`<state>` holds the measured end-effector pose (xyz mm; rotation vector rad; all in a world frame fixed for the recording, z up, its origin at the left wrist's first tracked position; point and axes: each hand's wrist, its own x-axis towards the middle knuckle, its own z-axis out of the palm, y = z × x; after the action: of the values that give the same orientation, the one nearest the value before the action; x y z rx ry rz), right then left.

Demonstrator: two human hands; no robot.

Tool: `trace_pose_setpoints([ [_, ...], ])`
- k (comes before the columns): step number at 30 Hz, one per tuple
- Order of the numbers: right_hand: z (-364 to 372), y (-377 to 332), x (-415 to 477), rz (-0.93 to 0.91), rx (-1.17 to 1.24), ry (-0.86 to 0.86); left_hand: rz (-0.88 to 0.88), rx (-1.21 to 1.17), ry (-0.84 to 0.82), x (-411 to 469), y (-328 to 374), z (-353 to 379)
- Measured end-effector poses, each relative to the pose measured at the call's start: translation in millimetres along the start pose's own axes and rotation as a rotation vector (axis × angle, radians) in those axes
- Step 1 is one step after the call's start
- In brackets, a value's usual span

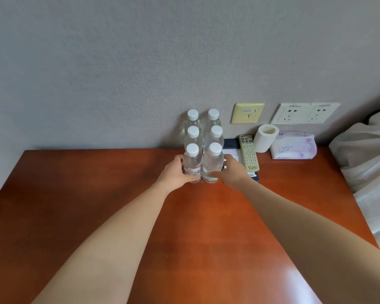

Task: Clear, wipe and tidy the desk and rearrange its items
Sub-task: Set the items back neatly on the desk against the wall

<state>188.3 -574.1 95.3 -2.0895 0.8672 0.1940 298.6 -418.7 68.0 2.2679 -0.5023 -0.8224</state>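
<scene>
The desk (97, 194) runs reddish-brown and glossy from the left edge, its far side against the grey wall. The left hand (176, 172) wraps the front-left bottle (192, 165), fingers curled round its far side and thumb across the label. That bottle heads the left file of six water bottles (203, 137) standing upright in two files of three, the rear pair against the wall. The block looks deliberate, packed tight to take little room. The right hand (233, 172) mirrors the left, clasping the front-right bottle (213, 165) with its thumb laid over the lower label. The hands are thus apart, one bottle each, seemingly pressing the front pair together to square the row. All six wear white caps screwed on; the bodies are clear and appear full of water, though the fill level is hard to read through the plastic. Just right of the bottles a dark booklet (230, 143) lies flat with a remote control (248, 154) on top of it. Beyond stands a toilet roll (266, 138) on end, hollow core upward, then a soft tissue pack (293, 145) near the wall under the sockets (305, 113). White bedding (371, 161) crowds the desk's right side.
</scene>
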Motion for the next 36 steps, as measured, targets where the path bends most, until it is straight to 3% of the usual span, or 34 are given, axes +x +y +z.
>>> trace_pose_setpoints([
  [6,-8.1,3.5,-30.0,-0.004,-0.04,-0.044,-0.089,0.217,-0.128,-25.6,6.3,4.7],
  [14,-39.7,53.9,-91.9,-0.035,-0.285,-0.054,0.034,0.478,-0.152,-72.0,39.1,33.0],
  [19,-85.2,110.6,-151.0,-0.018,-0.567,0.0,0.363,0.815,-0.143,-109.3,91.3,83.9],
  [23,-133.2,171.6,-223.8,-0.034,-0.777,0.138,0.697,1.018,-0.157,-147.1,144.0,148.2],
  [29,-194.9,264.7,-349.5,0.163,-0.766,0.209,0.973,1.22,-0.353,-222.8,227.8,254.7],
  [36,-234.1,369.2,-511.0,0.446,-0.68,0.381,1.398,1.234,-0.374,-335.2,320.6,387.4],
])
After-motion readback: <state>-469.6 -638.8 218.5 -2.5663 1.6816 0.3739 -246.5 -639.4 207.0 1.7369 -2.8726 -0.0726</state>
